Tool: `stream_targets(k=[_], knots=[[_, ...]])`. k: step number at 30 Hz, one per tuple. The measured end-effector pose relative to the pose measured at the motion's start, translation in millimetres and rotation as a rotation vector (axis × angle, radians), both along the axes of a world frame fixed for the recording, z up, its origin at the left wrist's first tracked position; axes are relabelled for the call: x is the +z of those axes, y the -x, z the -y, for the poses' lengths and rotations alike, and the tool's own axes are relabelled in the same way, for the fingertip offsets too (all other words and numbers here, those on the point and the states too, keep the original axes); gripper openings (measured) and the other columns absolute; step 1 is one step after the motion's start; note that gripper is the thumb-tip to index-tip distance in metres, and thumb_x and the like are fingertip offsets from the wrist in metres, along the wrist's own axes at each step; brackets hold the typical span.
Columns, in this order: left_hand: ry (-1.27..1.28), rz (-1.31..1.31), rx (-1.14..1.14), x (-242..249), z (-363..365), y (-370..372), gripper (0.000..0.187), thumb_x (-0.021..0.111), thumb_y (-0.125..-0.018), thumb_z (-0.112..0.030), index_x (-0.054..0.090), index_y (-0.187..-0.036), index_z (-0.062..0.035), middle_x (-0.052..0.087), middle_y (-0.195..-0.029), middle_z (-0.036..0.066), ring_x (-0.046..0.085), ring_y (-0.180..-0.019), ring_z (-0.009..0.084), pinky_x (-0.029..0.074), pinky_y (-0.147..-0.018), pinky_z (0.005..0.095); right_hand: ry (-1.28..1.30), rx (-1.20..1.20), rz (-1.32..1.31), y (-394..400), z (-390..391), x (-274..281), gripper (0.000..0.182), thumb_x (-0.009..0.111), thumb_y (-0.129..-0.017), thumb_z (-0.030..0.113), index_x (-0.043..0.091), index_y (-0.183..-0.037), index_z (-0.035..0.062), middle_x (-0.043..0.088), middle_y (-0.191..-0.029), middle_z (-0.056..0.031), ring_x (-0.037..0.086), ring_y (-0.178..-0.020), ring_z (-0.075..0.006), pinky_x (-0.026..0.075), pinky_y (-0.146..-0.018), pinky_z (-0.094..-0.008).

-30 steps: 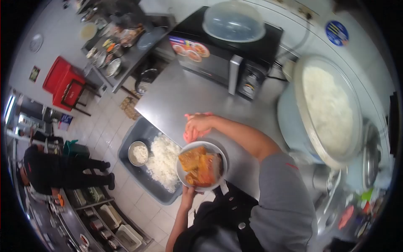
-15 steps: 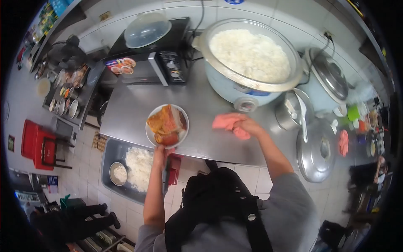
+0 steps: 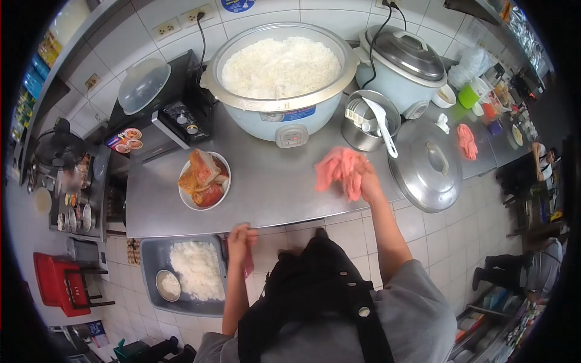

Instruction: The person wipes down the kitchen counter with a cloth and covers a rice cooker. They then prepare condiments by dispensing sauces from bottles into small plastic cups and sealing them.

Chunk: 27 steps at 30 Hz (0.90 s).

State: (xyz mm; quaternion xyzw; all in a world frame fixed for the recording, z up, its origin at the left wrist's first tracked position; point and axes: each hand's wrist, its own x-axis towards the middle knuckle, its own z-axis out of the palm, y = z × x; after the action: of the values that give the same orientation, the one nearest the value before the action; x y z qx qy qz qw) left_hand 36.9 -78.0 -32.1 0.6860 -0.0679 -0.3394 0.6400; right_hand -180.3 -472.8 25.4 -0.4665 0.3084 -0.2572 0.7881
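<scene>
My right hand [image 3: 367, 181] grips a crumpled pink cloth [image 3: 341, 171] just above the steel table, left of a large metal lid [image 3: 427, 162]. By the table's front edge is my left hand [image 3: 241, 238], loosely curled with fingers slightly apart and nothing visible in it. A white bowl [image 3: 223, 196] stands on the table beyond that hand, not touching it. Chunks of orange-brown food, apparently meat, fill the bowl [image 3: 204, 174].
A big rice cooker [image 3: 275, 109] full of white rice stands behind; beside it are a steel pot [image 3: 363, 140] with a white ladle and a covered cooker [image 3: 393, 81]. A microwave [image 3: 175, 130] is at left. Below the table edge sits a grey tub [image 3: 148, 260] holding rice.
My left hand has let go of the bowl and drawn back to the table edge; the bowl now stands on the table. The cloth in my right hand is lifted and bunched. The view has turned right.
</scene>
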Motion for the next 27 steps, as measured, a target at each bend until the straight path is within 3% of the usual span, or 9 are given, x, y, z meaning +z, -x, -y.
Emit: stream_targets(k=[2, 4, 8, 11, 13, 18, 21, 23, 27], knots=[[0.027, -0.062, -0.103, -19, -6, 23, 0.025, 0.056, -0.101, -0.027, 0.058, -0.114, -0.006, 0.071, -0.092, 0.011, 0.063, -0.07, 0.0131, 0.053, -0.065, 0.027, 0.154, -0.041, -0.035, 6, 15, -4, 0.053, 0.053, -0.101, 0.023, 0.036, -0.146, 0.0019, 0.052, -0.138, -0.0135, 0.053, -0.122, -0.0254, 0.044, -0.1, -0.0362], [-0.024, -0.054, -0.105, -7, -9, 44, 0.023, 0.056, -0.101, -0.025, 0.058, -0.114, -0.0055, 0.071, -0.092, 0.01, 0.063, -0.07, 0.013, 0.052, -0.064, 0.0266, 1.297, -0.23, -0.711, 10, 28, -19, 0.06, 0.058, -0.096, 0.024, 0.036, -0.148, 0.0033, 0.057, -0.13, -0.0179, 0.053, -0.119, -0.0316, 0.041, -0.099, -0.0416], [-0.087, -0.077, -0.025, 4, -2, 63, 0.017, 0.054, -0.101, -0.016, 0.058, -0.112, -0.0041, 0.069, -0.088, 0.009, 0.061, -0.068, 0.0132, 0.05, -0.061, 0.026, 1.488, -0.301, -0.886, -40, -33, -35, 0.065, 0.062, -0.087, 0.025, 0.041, -0.144, 0.0026, 0.063, -0.099, -0.0172, 0.057, -0.101, -0.0316, 0.043, -0.089, -0.0443], [0.053, -0.03, 0.093, 5, 23, 65, 0.015, 0.052, -0.101, -0.011, 0.059, -0.112, -0.0045, 0.068, -0.086, 0.008, 0.059, -0.065, 0.0131, 0.048, -0.059, 0.0265, 1.621, 0.018, -1.066, -119, -111, -111, 0.053, 0.059, -0.09, 0.022, 0.047, -0.138, 0.0013, 0.062, -0.09, -0.0088, 0.061, -0.092, -0.0229, 0.045, -0.082, -0.0434], [0.102, 0.1, 0.157, 35, 49, 68, 0.013, 0.051, -0.101, -0.009, 0.059, -0.11, -0.0041, 0.068, -0.087, 0.008, 0.057, -0.065, 0.0114, 0.047, -0.059, 0.0249, 1.478, 0.259, -0.159, -131, -179, -118, 0.036, 0.049, -0.095, 0.013, 0.056, -0.131, 0.011, 0.056, -0.137, -0.0094, 0.051, -0.128, -0.0277, 0.036, -0.108, -0.0446], [0.13, 0.635, 0.346, 86, 100, 64, 0.014, 0.048, -0.101, -0.009, 0.058, -0.108, -0.002, 0.063, -0.086, 0.004, 0.054, -0.07, 0.0076, 0.043, -0.062, 0.0209, 1.015, 0.486, 0.075, -134, -165, -37, 0.036, 0.06, -0.091, 0.028, 0.064, -0.126, 0.0215, 0.058, -0.131, -0.009, 0.047, -0.129, -0.035, 0.03, -0.111, -0.0488], [0.141, 0.69, 0.359, 84, 112, 74, 0.015, 0.048, -0.101, -0.011, 0.057, -0.109, -0.0026, 0.062, -0.09, 0.004, 0.054, -0.072, 0.0084, 0.044, -0.062, 0.0218, 1.448, 0.175, -0.145, -94, -95, 8, 0.042, 0.06, -0.091, 0.035, 0.061, -0.13, 0.0189, 0.058, -0.131, -0.0106, 0.049, -0.126, -0.0367, 0.036, -0.107, -0.049], [0.163, 0.647, 0.29, 79, 122, 84, 0.016, 0.048, -0.102, -0.012, 0.056, -0.112, -0.0033, 0.062, -0.09, 0.005, 0.054, -0.072, 0.0091, 0.044, -0.062, 0.0226, 1.281, 0.998, -0.479, -62, -20, 42, 0.048, 0.057, -0.093, 0.041, 0.056, -0.135, 0.0164, 0.057, -0.135, -0.0145, 0.05, -0.125, -0.0386, 0.04, -0.104, -0.0474], [0.148, 0.559, 0.276, 63, 136, 119, 0.022, 0.051, -0.101, -0.014, 0.053, -0.12, -0.0029, 0.063, -0.091, 0.005, 0.057, -0.074, 0.01, 0.046, -0.064, 0.023, 1.202, 0.94, -0.84, 95, 77, 23, 0.05, 0.055, -0.094, 0.05, 0.063, -0.121, 0.0091, 0.063, -0.123, -0.0176, 0.057, -0.115, -0.0378, 0.045, -0.096, -0.0473]])
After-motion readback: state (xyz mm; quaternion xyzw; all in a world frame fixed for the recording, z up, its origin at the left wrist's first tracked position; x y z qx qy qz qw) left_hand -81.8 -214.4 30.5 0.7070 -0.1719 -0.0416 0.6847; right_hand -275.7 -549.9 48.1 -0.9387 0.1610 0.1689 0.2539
